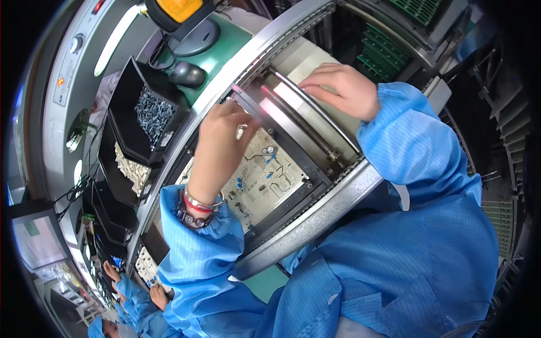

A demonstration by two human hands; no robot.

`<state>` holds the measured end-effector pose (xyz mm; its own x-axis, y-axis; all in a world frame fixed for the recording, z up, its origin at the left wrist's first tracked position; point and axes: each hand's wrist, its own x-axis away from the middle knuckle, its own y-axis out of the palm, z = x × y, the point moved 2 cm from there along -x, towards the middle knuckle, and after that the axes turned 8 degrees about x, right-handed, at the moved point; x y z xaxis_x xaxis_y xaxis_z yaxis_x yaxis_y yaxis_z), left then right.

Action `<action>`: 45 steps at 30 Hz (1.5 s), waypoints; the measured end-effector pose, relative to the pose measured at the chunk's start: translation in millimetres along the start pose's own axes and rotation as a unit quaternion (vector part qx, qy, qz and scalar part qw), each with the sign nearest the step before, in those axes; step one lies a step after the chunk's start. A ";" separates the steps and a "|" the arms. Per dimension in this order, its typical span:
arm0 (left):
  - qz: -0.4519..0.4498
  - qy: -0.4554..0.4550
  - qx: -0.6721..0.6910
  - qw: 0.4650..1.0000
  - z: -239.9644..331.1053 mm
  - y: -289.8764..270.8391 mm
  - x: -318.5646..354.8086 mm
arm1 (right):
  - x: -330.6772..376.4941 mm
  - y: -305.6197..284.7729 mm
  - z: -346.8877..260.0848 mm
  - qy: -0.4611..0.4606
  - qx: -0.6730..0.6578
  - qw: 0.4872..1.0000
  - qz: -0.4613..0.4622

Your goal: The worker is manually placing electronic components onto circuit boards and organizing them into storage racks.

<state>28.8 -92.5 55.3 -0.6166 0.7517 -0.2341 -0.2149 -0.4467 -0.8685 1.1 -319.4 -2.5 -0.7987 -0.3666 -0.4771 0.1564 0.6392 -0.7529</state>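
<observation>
My left hand (222, 138) is over the far edge of a pale circuit board (276, 188). Its fingers curl together, and blur hides what they may hold. Blue and dark components dot the board, which sits in a dark frame (301, 194) on the conveyor. My right hand (345, 90) hovers by a shiny metal rod (315, 110), its fingers stretched out and nothing visible in them. Between the hands runs a threaded screw shaft (298, 121) across the line.
Black bins hold dark blue-grey parts (152, 118) and cream parts (131, 172) along the far side. A mouse (187, 74) lies on a green surface. Metal rails (315, 217) border the conveyor. At lower left, a co-worker's hand (159, 296) is beside another board (146, 265).
</observation>
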 end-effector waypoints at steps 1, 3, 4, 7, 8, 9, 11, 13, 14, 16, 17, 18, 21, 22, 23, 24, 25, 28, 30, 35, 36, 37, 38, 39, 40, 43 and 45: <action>0.017 -0.010 0.003 1.000 8.0 -5.7 -7.7 | 0.3 -0.8 4.5 0.023 0.020 0.999 0.015; 0.043 0.038 0.037 0.998 29.8 -4.2 -17.5 | 2.6 -3.0 20.1 0.059 0.067 0.995 0.037; 0.000 0.073 0.049 0.996 33.2 6.6 -14.7 | 2.4 0.2 26.9 0.072 0.068 0.994 0.055; -0.212 0.125 0.035 0.969 46.6 33.2 9.2 | -25.0 3.6 23.4 0.106 0.244 0.962 -0.054; -0.186 0.136 0.038 0.972 56.1 37.2 12.4 | -20.9 3.9 27.9 0.127 0.192 0.973 0.014; -0.206 0.111 0.024 0.972 54.3 39.5 15.7 | -23.9 15.8 43.2 0.110 0.264 0.958 0.014; -0.226 0.113 0.057 0.966 57.9 33.4 17.1 | -15.0 23.9 53.6 0.116 0.324 0.937 0.064; -0.304 0.118 -0.001 0.945 46.8 17.4 26.5 | -21.3 35.9 64.6 0.151 0.333 0.927 0.085; -0.221 0.088 0.057 0.970 50.2 17.2 32.7 | -21.4 38.1 68.2 0.167 0.325 0.927 0.090; -0.258 0.042 0.044 0.964 33.3 10.0 54.4 | -18.5 27.3 61.4 0.217 0.268 0.934 0.089; -0.242 0.004 0.075 0.967 -17.0 21.0 84.0 | -15.5 22.2 60.7 0.225 0.253 0.932 0.126; -0.225 -0.051 0.095 0.968 -56.1 35.8 105.8 | -15.0 23.6 61.8 0.182 0.274 0.936 0.128; -0.387 -0.125 -0.124 0.905 -2.2 -1.5 104.0 | -15.1 9.9 39.9 0.130 0.168 0.936 0.280; -0.460 -0.212 -0.210 0.836 -9.1 -3.8 112.3 | -6.4 -1.1 28.3 0.111 0.137 0.930 0.322; -0.457 -0.208 -0.216 0.837 -26.3 -2.4 124.7 | 8.8 -12.2 14.3 0.081 0.101 0.913 0.387; -0.434 -0.273 -0.162 0.843 -56.0 -1.0 141.4 | 29.3 -22.1 -3.1 0.047 0.062 0.890 0.449; -0.405 -0.336 -0.106 0.844 -57.5 -0.2 142.7 | 57.9 -31.3 -19.1 0.047 0.057 0.886 0.458; -0.381 -0.169 -0.098 0.904 -15.6 -3.0 123.6 | 175.3 -48.1 -36.0 0.102 0.081 0.854 0.504; -0.314 -0.096 -0.136 0.935 -6.9 5.9 109.3 | 266.6 -48.6 -19.2 0.202 0.159 0.822 0.508; -0.117 0.093 -0.114 0.982 115.7 45.0 49.5 | 515.1 -48.2 -16.7 0.604 0.160 0.504 0.596; -0.113 0.093 -0.074 0.986 136.2 54.0 38.2 | 577.5 -28.5 -11.0 0.665 0.239 0.452 0.544; -0.137 0.074 -0.054 0.986 142.4 65.3 31.7 | 620.4 -16.6 -8.1 0.679 0.225 0.447 0.537; -0.151 0.084 -0.111 0.979 154.3 75.3 27.7 | 657.3 -2.2 -2.9 0.704 0.238 0.425 0.517; -0.158 0.095 -0.122 0.975 153.8 85.8 26.9 | 682.7 6.7 9.4 0.724 0.247 0.409 0.497; -0.169 0.109 -0.127 0.971 149.0 96.6 26.2 | 711.1 11.4 14.8 0.728 0.245 0.403 0.498; -0.192 0.119 -0.165 0.960 150.4 114.8 26.3 | 760.0 4.0 42.3 0.764 0.295 0.351 0.455; -0.190 0.126 -0.205 0.952 160.3 117.9 28.7 | 771.7 -14.5 59.0 0.805 0.270 0.321 0.419</action>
<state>-135.7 -201.3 16.3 -0.3412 0.9367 0.0787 -0.0399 0.0692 -0.9968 -583.3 -651.5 -386.6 0.4581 0.8844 -0.0895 0.4394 -0.3128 -0.8421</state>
